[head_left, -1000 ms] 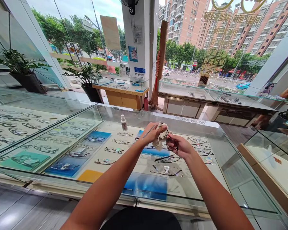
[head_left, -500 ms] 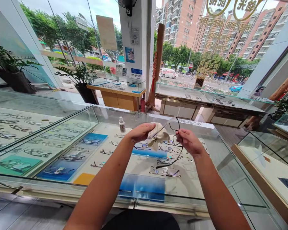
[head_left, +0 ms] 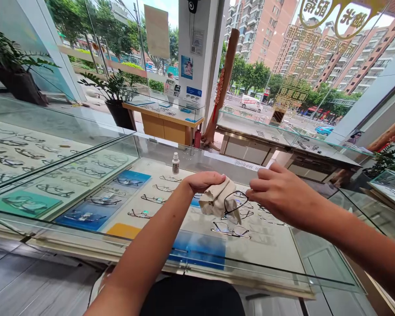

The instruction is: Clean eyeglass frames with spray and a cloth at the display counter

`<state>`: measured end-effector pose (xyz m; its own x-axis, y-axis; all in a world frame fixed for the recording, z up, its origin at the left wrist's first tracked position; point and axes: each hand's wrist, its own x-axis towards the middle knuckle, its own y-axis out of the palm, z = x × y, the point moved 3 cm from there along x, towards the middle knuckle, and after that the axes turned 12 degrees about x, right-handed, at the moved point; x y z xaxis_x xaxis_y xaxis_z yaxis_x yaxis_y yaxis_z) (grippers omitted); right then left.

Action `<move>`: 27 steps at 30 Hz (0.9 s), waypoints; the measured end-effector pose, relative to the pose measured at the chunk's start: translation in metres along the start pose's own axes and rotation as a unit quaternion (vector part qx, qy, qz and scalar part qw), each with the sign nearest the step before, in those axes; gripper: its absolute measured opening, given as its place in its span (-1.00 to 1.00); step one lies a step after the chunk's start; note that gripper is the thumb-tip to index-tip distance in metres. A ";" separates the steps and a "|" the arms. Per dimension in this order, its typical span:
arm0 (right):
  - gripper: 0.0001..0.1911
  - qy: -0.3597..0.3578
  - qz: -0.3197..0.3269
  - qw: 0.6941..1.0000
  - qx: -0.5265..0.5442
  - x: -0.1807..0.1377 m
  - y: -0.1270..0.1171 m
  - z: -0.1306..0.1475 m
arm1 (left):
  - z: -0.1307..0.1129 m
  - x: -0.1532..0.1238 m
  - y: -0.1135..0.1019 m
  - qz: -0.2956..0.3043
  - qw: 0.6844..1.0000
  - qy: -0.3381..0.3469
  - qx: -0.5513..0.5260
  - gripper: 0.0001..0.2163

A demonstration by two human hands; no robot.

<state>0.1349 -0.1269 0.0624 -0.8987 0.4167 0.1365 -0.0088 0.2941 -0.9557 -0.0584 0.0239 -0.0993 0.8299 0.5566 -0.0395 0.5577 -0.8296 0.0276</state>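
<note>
My left hand (head_left: 206,181) is closed on a crumpled beige cleaning cloth (head_left: 219,197), whose folds hang below the fingers. Opposite it, my right hand (head_left: 276,188) pinches a pair of dark-rimmed eyeglasses (head_left: 226,212). One rim overlaps the front of the cloth; whether the two touch is hard to tell. Most of the rest of the frame is hidden by the fingers. Both hands are above the glass top of a display case (head_left: 263,259). A small white bottle (head_left: 175,163) with a dark label stands beyond my left forearm.
Under the glass lie several eyeglasses (head_left: 231,230) and blue display cards (head_left: 200,250). A yellow card (head_left: 123,231) is near the front edge. Farther off are a wooden-fronted case (head_left: 163,127), a potted plant (head_left: 116,98) and a wooden post (head_left: 225,79).
The eyeglasses have turned and dropped lower, with a rim now against the view of the cloth. My right hand has swung round, its back up and forearm coming from the right. The view has shifted slightly.
</note>
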 end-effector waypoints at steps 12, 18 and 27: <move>-0.71 -0.053 0.039 0.994 -0.087 0.033 0.027 0.002 | -0.006 0.002 0.021 0.121 0.992 0.037 0.023 -0.48; -0.71 0.015 -0.051 0.995 -0.081 0.036 0.019 -0.012 | -0.019 0.008 0.019 0.014 0.992 0.127 -0.007 -0.51; -0.73 0.336 -0.460 0.672 0.473 0.009 0.120 -0.072 | -0.014 0.032 0.021 -0.177 0.963 0.199 0.034 -0.44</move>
<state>0.1576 -0.0260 -0.0322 0.0758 0.8211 0.5657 -0.9856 0.1477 -0.0823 -0.0195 0.0248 -0.0857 0.5364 0.7667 0.3529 0.8158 -0.5781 0.0160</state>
